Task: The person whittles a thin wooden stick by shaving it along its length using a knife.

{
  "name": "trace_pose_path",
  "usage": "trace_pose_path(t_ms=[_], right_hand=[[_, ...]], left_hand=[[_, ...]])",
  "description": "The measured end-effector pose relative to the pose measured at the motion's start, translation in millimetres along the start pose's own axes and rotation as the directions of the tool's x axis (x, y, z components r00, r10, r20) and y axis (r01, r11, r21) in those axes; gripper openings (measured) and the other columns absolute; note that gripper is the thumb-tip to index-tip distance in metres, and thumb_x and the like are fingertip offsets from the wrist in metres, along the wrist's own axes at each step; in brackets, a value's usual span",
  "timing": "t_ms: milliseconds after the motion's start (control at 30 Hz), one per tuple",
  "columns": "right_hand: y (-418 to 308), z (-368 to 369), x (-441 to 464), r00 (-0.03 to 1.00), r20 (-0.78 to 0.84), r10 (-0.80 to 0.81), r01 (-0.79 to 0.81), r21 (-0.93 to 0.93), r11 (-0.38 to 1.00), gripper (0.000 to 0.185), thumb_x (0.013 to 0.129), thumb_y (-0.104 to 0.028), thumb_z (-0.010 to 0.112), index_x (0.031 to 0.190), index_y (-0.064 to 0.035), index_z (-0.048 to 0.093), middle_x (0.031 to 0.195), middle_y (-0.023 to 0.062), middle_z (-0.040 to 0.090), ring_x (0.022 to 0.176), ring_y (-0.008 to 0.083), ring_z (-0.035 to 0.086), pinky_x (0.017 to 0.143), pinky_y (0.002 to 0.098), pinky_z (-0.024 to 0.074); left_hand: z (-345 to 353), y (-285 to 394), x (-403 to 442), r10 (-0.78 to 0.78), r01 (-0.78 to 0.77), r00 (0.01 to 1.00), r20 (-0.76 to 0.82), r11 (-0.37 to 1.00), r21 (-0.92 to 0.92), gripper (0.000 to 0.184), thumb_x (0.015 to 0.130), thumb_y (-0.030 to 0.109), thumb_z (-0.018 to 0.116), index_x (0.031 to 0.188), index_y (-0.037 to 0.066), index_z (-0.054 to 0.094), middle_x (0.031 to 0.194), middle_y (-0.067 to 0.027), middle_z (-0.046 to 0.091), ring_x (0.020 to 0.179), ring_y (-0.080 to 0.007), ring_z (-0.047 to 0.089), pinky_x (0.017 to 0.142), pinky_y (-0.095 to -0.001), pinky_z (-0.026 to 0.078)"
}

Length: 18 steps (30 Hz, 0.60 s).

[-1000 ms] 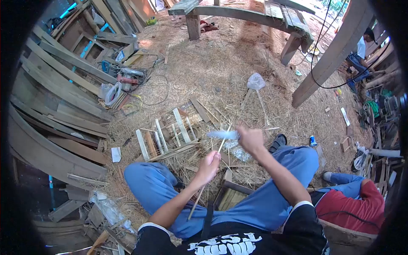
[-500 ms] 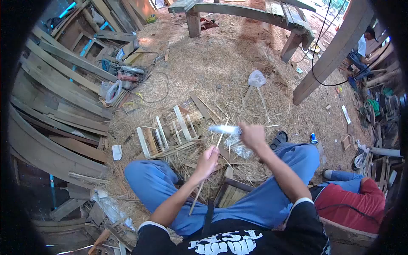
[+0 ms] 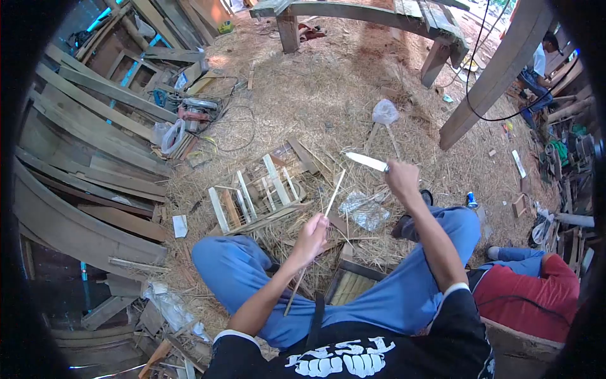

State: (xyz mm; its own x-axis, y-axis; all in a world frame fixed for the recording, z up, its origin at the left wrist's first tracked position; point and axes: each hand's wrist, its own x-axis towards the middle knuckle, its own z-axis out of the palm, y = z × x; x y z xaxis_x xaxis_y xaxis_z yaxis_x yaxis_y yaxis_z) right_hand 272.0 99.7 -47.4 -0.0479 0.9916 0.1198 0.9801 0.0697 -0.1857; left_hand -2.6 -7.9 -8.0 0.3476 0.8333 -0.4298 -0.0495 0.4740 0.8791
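Note:
My left hand (image 3: 310, 239) is closed around a thin wooden stick (image 3: 335, 192), which points up and away from me. Its lower end runs down past my wrist toward my lap. In my right hand (image 3: 402, 179) is a knife (image 3: 367, 162), the fist wrapped round its handle and the bright blade pointing left. Blade and stick are apart, with the knife beyond the stick's tip and to the right. On the ground ahead lies a small wooden frame with slats (image 3: 255, 197). A crumpled clear plastic sheet (image 3: 365, 211) lies below the knife.
Shavings cover the ground. A red power tool (image 3: 192, 114) with a cord and stacked planks (image 3: 95, 161) are on the left. A wooden bench (image 3: 353, 14) and a slanted post (image 3: 499, 76) stand ahead. A person in red (image 3: 527, 287) is close at right; another person (image 3: 536, 79) sits farther back.
The knife has moved right and away from the stick, its blade now clear of it. My left hand still holds the stick, in nearly the same place.

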Motion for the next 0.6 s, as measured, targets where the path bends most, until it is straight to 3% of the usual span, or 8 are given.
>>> trace_pose_path(t_ms=[67, 133, 167, 300, 400, 500, 600], right_hand=[[-19, -17, -22, 0.994, -0.016, -0.104, 0.104, 0.018, 0.994, 0.027, 0.085, -0.017, 0.059, 0.110, -0.0212, 0.068, 0.069, 0.0142, 0.067, 0.064, 0.0316, 0.068, 0.057, 0.0451, 0.0504], [-49, -29, -34, 0.986, 0.165, -0.035, 0.045, -0.057, 0.997, 0.026, 0.085, -0.019, 0.060, 0.109, -0.0210, 0.068, 0.070, 0.0144, 0.067, 0.065, 0.0320, 0.068, 0.059, 0.0457, 0.0507], [-49, -29, -35, 0.991, 0.121, -0.061, 0.062, 0.001, 0.998, 0.020, 0.085, -0.021, 0.060, 0.102, -0.0176, 0.069, 0.070, 0.0158, 0.067, 0.066, 0.0335, 0.067, 0.061, 0.0471, 0.0506], [-19, -24, -12, 0.988, 0.081, 0.134, -0.138, 0.050, 0.989, 0.015, 0.084, -0.024, 0.063, 0.090, -0.0129, 0.071, 0.073, 0.0161, 0.068, 0.068, 0.0370, 0.066, 0.065, 0.0498, 0.0505], [-16, -38, -19, 0.992, 0.006, 0.129, -0.128, 0.186, 0.974, 0.022, 0.085, -0.029, 0.064, 0.085, -0.0080, 0.070, 0.073, 0.0197, 0.067, 0.071, 0.0368, 0.068, 0.064, 0.0480, 0.0521], [-22, -44, -19, 0.984, 0.109, 0.143, -0.168, 0.280, 0.945, 0.028, 0.086, -0.034, 0.066, 0.087, -0.0066, 0.071, 0.076, 0.0192, 0.068, 0.074, 0.0375, 0.067, 0.067, 0.0479, 0.0516], [-31, -42, -18, 0.995, 0.084, 0.048, -0.083, 0.492, 0.867, 0.031, 0.086, -0.037, 0.066, 0.094, -0.0077, 0.072, 0.074, 0.0174, 0.068, 0.073, 0.0390, 0.066, 0.066, 0.0465, 0.0510]], left_hand=[[1, 2, 3, 0.020, -0.022, 0.999, -0.049, 0.999, -0.041, 0.028, 0.106, 0.033, 0.040, 0.093, 0.009, 0.047, 0.064, 0.0063, 0.034, 0.048, -0.0025, 0.029, 0.041, -0.0200, 0.023], [2, 13, 6, 0.027, -0.031, 0.998, -0.052, 0.997, -0.077, 0.027, 0.105, 0.035, 0.041, 0.094, 0.011, 0.046, 0.064, 0.0069, 0.032, 0.046, -0.0017, 0.026, 0.039, -0.0189, 0.018], [3, 19, 4, 0.034, -0.035, 0.999, -0.015, 0.994, -0.104, 0.027, 0.105, 0.035, 0.041, 0.097, 0.010, 0.047, 0.064, 0.0070, 0.031, 0.046, -0.0017, 0.026, 0.039, -0.0195, 0.018], [-2, 21, -2, 0.054, -0.053, 0.999, 0.000, 0.985, -0.164, 0.026, 0.106, 0.033, 0.039, 0.102, 0.009, 0.048, 0.065, 0.0067, 0.030, 0.046, -0.0018, 0.025, 0.039, -0.0197, 0.018], [-6, 22, 0, 0.037, -0.043, 0.999, -0.032, 0.976, -0.213, 0.026, 0.106, 0.032, 0.039, 0.104, 0.009, 0.048, 0.066, 0.0064, 0.030, 0.046, -0.0019, 0.024, 0.039, -0.0197, 0.017], [-6, 27, 3, 0.022, -0.031, 0.999, -0.035, 0.963, -0.267, 0.024, 0.105, 0.032, 0.040, 0.103, 0.010, 0.048, 0.066, 0.0064, 0.029, 0.047, -0.0021, 0.023, 0.040, -0.0196, 0.017], [-6, 31, 4, 0.022, -0.030, 0.999, -0.035, 0.963, -0.269, 0.023, 0.105, 0.032, 0.040, 0.101, 0.011, 0.047, 0.066, 0.0066, 0.029, 0.047, -0.0021, 0.023, 0.040, -0.0196, 0.017]])
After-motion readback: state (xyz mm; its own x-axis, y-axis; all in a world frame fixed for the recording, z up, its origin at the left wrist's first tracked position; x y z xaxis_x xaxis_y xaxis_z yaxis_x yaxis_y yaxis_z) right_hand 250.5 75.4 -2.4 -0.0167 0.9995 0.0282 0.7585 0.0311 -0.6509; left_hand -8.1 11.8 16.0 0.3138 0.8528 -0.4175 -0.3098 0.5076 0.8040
